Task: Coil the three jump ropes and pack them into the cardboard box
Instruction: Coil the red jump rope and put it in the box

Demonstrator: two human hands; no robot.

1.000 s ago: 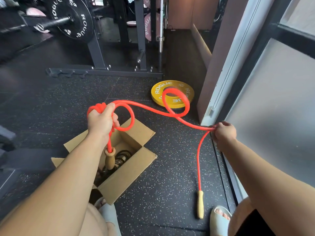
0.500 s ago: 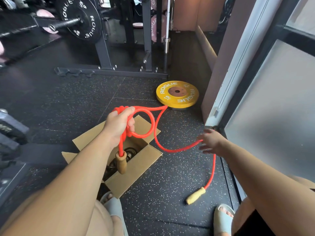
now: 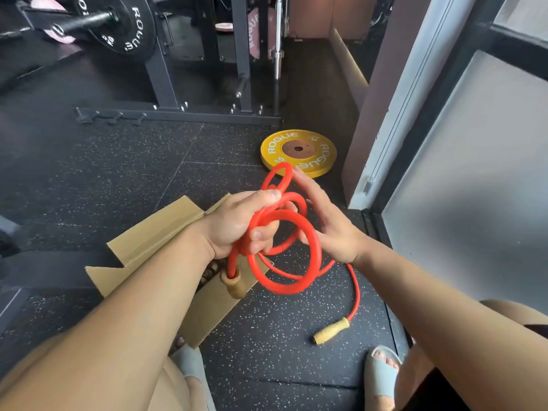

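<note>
Now gripping loops of red rubber jump rope (image 3: 315, 247) in curled fingers of left hand (image 3: 237, 223), laying straight fingers of right hand (image 3: 329, 226) against them, just above open brown cardboard box (image 3: 154, 229).

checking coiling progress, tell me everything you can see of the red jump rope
The red jump rope looks like smooth rubbery tubing with two wooden handles. Several loose loops are gathered in the left hand, which grips them; the right hand touches the loops with straight fingers. One handle hangs below the left hand over the cardboard box; the other handle lies on the floor on a slack uncoiled tail.
</note>
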